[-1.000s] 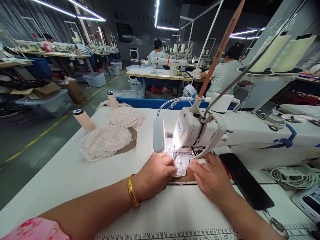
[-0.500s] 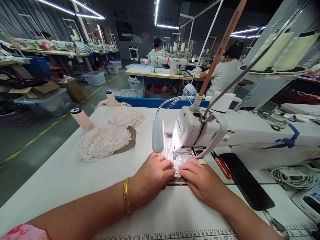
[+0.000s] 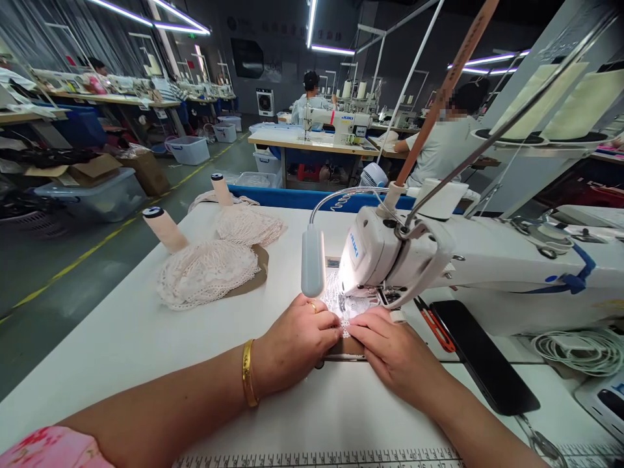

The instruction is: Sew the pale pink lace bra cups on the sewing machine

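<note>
A strip of white lace [image 3: 332, 294] lies under the needle area of a white sewing machine [image 3: 373, 250]. My left hand [image 3: 299, 338] is closed at the lace's left edge, with thumb and fingertips pinched on it. From the other side, my right hand [image 3: 397, 354] presses its closed fingertips on the lace, close to the left ones. Only a small patch of lace shows between the hands, over a brown piece [image 3: 347, 346]. The machine head hides the needle. A small grey lamp [image 3: 312, 263] lights the spot from the left.
Lace cups [image 3: 209, 273] lie to the left beside a thread cone [image 3: 164, 227]. On the right are orange-handled snips [image 3: 437, 328] and a black phone [image 3: 482, 357]. A printed ruler [image 3: 312, 458] runs along the front edge. Other people work at machines behind.
The lace has slid a little farther toward the machine, so less of it shows between my hands and more of the brown piece does. The view has shifted slightly.
</note>
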`<state>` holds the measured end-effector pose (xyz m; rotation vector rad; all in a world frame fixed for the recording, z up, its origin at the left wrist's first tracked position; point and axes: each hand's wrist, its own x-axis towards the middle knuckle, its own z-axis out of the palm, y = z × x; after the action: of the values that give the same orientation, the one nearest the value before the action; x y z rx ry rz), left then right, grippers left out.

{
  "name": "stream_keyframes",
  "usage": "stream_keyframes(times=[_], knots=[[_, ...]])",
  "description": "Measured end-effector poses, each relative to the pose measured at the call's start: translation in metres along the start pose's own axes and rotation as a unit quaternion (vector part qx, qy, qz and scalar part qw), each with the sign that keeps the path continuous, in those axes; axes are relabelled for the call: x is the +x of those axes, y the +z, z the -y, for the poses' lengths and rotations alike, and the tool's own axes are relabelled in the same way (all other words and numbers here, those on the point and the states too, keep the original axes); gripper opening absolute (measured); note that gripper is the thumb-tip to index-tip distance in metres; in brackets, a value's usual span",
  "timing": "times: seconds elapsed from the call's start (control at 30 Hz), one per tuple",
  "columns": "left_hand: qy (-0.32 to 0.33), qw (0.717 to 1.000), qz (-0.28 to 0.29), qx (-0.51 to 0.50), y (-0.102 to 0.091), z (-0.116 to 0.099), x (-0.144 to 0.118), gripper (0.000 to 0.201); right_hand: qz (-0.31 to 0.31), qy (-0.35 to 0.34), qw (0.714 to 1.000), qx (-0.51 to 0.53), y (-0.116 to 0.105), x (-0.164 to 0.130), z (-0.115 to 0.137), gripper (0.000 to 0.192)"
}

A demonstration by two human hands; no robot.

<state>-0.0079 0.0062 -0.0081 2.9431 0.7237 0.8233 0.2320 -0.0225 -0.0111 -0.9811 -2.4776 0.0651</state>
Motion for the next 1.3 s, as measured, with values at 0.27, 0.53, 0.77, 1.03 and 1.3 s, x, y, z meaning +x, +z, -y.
stream_keyframes(times=[0.27, 0.53, 0.77, 1.03, 1.3], knots=[[-0.02, 1.0, 0.02, -0.003, 0.0, 0.006, 0.006, 0.023, -0.007, 0.03, 0.999, -0.014, 0.004, 0.001, -0.003, 0.04], [-0.03, 0.999, 0.022, 0.035, 0.002, 0.016, 0.011, 0.027, -0.001, 0.083, 0.996, -0.042, 0.009, 0.001, -0.008, 0.041], [-0.045, 0.997, 0.032, 0.049, 0.0, 0.016, 0.013, 0.028, -0.001, 0.098, 0.994, -0.054, 0.016, -0.003, -0.013, 0.046], [-0.056, 0.997, 0.04, 0.039, 0.0, 0.015, 0.012, 0.025, 0.014, 0.112, 0.993, -0.044, 0.017, -0.004, -0.014, 0.047], [-0.061, 0.997, 0.042, 0.036, -0.001, 0.014, 0.012, 0.023, 0.009, 0.106, 0.993, -0.042, 0.015, -0.003, -0.013, 0.045]])
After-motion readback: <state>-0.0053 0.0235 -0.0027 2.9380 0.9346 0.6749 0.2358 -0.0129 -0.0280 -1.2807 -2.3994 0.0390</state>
